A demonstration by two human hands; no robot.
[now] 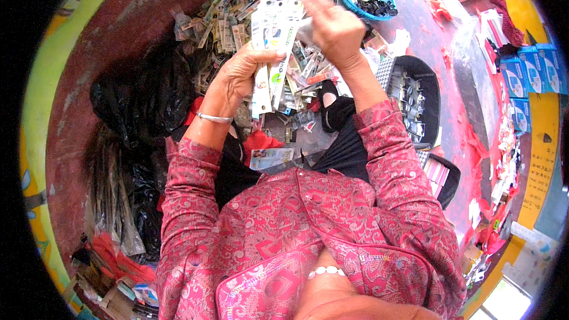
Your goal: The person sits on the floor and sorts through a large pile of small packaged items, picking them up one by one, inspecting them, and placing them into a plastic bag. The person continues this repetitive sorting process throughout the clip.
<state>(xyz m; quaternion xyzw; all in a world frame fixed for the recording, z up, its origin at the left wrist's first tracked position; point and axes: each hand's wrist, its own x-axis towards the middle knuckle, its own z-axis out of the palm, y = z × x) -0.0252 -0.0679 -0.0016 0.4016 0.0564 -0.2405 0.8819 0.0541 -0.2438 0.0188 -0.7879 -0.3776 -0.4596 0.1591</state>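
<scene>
My left hand [240,74] is closed round several long, narrow white packets [274,62] with hang holes at their top ends. Its thumb presses across their front, and the strips fan out slightly, standing nearly upright. My right hand [338,32] is raised beside their upper ends, fingers curled in and a little blurred. Whatever its fingertips pinch is hidden or too small to make out. Below and beyond both hands spreads a big heap of similar narrow packets [222,26], some clear, some with coloured print.
A blue plastic basket [343,1] holding black pieces stands at the far right. Nearer on the right are a black tray [435,101] of small shiny items and a smaller black container [453,181]. Black plastic bags [139,101] lie left; blue boxes [548,68] are stacked far right.
</scene>
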